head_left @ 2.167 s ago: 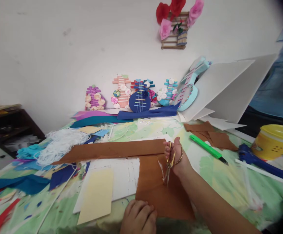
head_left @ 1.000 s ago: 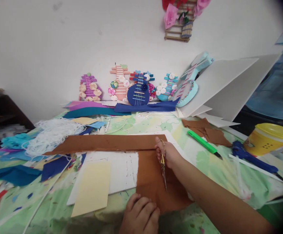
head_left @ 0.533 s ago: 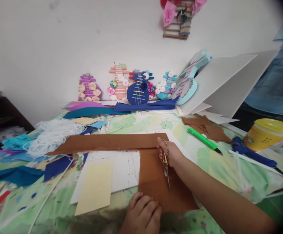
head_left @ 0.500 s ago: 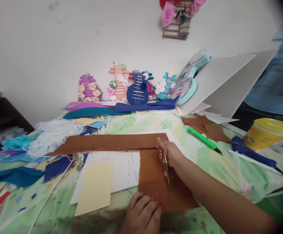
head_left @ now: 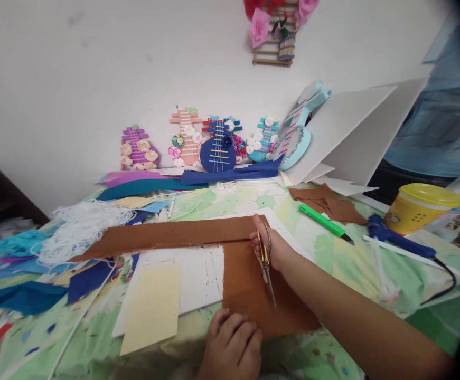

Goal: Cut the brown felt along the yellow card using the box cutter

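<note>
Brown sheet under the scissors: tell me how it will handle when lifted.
The brown sheet would probably flop, as it looks thin and the similar brown scraps beside the green cutter lie creased. It seems light for its size, showing so little thickness.

flower rack (head_left: 272, 63): top cut off | shelf (head_left: 3, 191): contents blurred | white board (head_left: 194, 279): partly under brown sheet (head_left: 243, 303)

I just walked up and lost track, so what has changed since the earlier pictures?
The right hand has shifted slightly left, and the scissors now reach farther down the brown sheet, tips slanting right. Nothing was picked up or let go. The left hand stays by the sheet's near edge; the long brown strip and green cutter haven't moved.
</note>
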`<state>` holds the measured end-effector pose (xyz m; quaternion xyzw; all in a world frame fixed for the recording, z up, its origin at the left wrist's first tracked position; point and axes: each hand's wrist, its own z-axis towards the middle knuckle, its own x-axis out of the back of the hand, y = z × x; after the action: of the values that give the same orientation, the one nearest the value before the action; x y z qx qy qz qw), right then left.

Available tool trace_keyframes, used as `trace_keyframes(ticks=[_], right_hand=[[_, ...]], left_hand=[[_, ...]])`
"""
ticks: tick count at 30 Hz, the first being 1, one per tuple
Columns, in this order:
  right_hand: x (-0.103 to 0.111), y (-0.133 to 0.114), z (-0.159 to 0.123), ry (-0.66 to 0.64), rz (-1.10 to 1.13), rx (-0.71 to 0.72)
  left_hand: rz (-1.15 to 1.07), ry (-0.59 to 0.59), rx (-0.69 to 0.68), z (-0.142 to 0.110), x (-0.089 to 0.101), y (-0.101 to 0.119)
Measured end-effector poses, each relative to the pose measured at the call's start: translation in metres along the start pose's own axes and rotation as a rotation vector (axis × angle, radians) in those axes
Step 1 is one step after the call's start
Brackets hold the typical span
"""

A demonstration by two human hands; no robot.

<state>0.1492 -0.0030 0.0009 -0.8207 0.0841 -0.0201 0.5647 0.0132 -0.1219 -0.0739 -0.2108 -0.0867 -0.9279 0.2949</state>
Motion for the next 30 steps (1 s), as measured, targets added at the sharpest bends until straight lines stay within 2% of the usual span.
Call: trace_keyframes(ticks=[19, 24, 30], right_hand=[[-0.001, 0.009, -0.03, 0.009, -0.041, -0.024], [0.0, 0.012, -0.038, 0.01, -0.054, 0.002], [0.001, 0.021, -0.039, -0.015, -0.033, 0.081]], left_hand=[[-0.006, -0.056, 0.049, 0.0, 0.007, 0.009], [-0.014, -0.04, 0.064, 0.0, 0.009, 0.011], [0.004, -0.075, 0.07, 0.002, 0.014, 0.013]])
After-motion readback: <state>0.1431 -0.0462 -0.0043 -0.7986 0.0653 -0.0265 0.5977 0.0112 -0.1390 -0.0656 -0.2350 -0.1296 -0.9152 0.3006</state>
